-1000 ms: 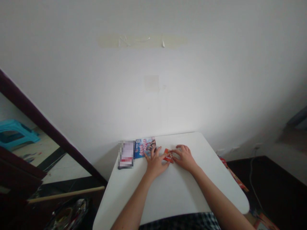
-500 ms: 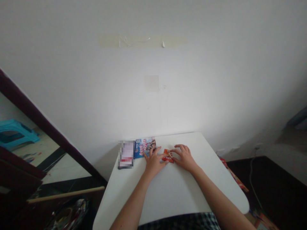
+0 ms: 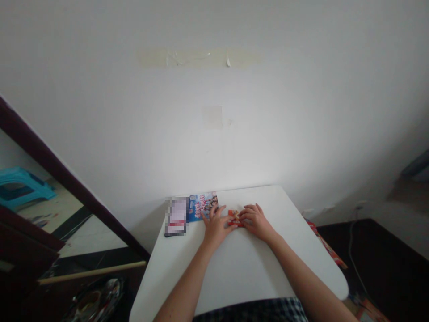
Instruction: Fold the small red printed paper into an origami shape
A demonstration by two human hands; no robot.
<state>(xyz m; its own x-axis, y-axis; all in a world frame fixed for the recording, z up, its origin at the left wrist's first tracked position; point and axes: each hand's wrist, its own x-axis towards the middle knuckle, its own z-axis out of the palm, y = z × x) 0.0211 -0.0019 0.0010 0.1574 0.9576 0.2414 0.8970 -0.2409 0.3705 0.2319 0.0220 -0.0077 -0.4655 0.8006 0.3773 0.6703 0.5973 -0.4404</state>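
Observation:
A small red-orange printed paper (image 3: 236, 217) lies between my hands on the white table (image 3: 248, 273). My left hand (image 3: 215, 228) has its thumb and index finger on the paper's left edge, and its other fingers are spread towards a blue leaflet (image 3: 197, 208). From the other side my right hand (image 3: 256, 221) grips the paper's right edge, with fingertips and thumb drawn together. Parts of the paper are hidden under the fingers, so I cannot tell whether it is folded.
A dark rectangular thing with a blurred-out face (image 3: 177, 217) lies left of the leaflet. Behind the table rises a white wall (image 3: 268, 134). A blue stool (image 3: 23, 185) appears at the far left, above a wooden stick (image 3: 94, 273). A cable (image 3: 351, 243) hangs at the right.
The red-orange paper has turned a little between my hands and sits straighter. My right hand's fingers have closed further over its right edge; my left hand has shifted only slightly.

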